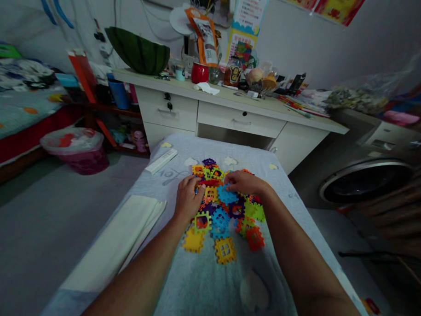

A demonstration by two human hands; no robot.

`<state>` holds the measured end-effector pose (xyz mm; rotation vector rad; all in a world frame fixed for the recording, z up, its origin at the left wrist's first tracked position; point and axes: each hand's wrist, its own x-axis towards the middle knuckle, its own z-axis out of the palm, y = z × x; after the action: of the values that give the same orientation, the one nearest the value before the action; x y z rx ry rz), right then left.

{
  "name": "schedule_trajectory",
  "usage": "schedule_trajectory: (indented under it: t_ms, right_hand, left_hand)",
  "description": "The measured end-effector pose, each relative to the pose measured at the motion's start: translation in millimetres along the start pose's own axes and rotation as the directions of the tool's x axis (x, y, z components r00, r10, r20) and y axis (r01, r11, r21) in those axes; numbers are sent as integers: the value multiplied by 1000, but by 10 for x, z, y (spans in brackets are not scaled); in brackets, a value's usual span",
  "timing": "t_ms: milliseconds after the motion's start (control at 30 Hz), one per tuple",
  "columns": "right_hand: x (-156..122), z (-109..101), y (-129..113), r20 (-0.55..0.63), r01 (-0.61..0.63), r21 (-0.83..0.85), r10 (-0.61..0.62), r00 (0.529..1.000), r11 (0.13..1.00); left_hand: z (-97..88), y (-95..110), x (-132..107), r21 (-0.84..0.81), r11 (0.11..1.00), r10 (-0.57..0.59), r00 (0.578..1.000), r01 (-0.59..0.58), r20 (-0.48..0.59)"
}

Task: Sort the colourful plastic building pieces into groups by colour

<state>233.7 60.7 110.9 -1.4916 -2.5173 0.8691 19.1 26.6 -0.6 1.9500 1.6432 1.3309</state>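
Observation:
A pile of interlocking plastic building blocks, flat notched squares in several colours, lies on the cloth-covered surface before me. At the pile's left edge rests my left hand [189,197], its fingers loosely curved and the thumb apart, beside a yellow window block [211,194] and a red block [209,182]. From the right reaches my right hand [246,181], its fingers closed at the upper edge of a blue block [227,195]; the fingertips are partly hidden. Nearer me lie a plain yellow block [194,241], another yellow window block [225,250] and an orange-red block [255,238].
A folded white cloth [121,238] and a long white box [161,161] lie left on the bluish cloth [192,286]. Behind stands a cluttered white desk [170,111] with a watermelon-patterned object [138,52]. A washing machine [365,159] is right, a lined pink bin [79,155] left.

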Motion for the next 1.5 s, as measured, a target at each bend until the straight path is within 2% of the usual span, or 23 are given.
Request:
schedule_trajectory:
  t_ms: [200, 333, 400, 467, 567, 633, 700, 800, 867, 1000, 1133, 1267, 1400, 1500]
  right_hand:
    - [39, -22, 215, -150, 53, 247, -16, 989, 968]
    - [14, -84, 382, -296, -1, 344, 110, 949, 939]
    - [-13, -134, 459, -294, -85, 278, 169, 941, 957]
    - [-9, -191, 511, -284, -186, 120, 213, 935, 975]
    - [135, -267, 502, -415, -325, -109, 254, 874, 939]
    - [340, -280, 423, -501, -339, -160, 220, 837, 927]
    - [607, -241, 298, -477, -267, -165, 160, 864, 949]
    - [1021, -84, 106, -336, -196, -153, 136, 932, 969]
    - [1237, 50, 24, -260, -183, -150, 140, 955, 972]
    - [1428, 230, -11, -156, -175, -158, 150, 976, 972]
    - [1342, 216, -13, -46, -78, -176, 71, 996, 981]
    - [1067, 141, -55, 40, 32, -109, -28, 999, 994]
    - [685, 114, -50, 37, 128, 87, -131, 991, 988]
    - [418, 74, 53, -66, 194, 319, -182, 981, 928]
  left_hand:
    - [5, -7, 5, -12, 1000, -5, 1000, 5, -6]
    - [1, -15, 7, -19, 1000, -7, 1000, 6, -12]
    - [-4, -12, 9, -24, 1000, -6, 1000, 6, -13]
    - [-7, -5, 12, -32, 999, -4, 1000, 4, -11]
    - [-3, 4, 16, -44, 999, -6, 1000, 6, -13]
    - [1, 3, 19, -54, 998, -20, 1000, 19, -21]
    - [4, -5, 20, -72, 997, -40, 999, 38, -33]
    - [-1, -22, 21, -110, 992, -71, 996, 65, -54]
    - [-7, -28, 23, -133, 988, -85, 994, 76, -62]
    - [-10, -19, 28, -157, 984, -91, 993, 80, -70]
    - [-9, -3, 31, -131, 989, -81, 994, 71, -71]
    - [-20, -1, 26, -120, 991, -61, 998, 57, -29]
    - [-28, -5, 6, -234, 970, -47, 996, 64, 76]
    - [-34, 11, -6, -282, 957, -23, 983, 75, 184]
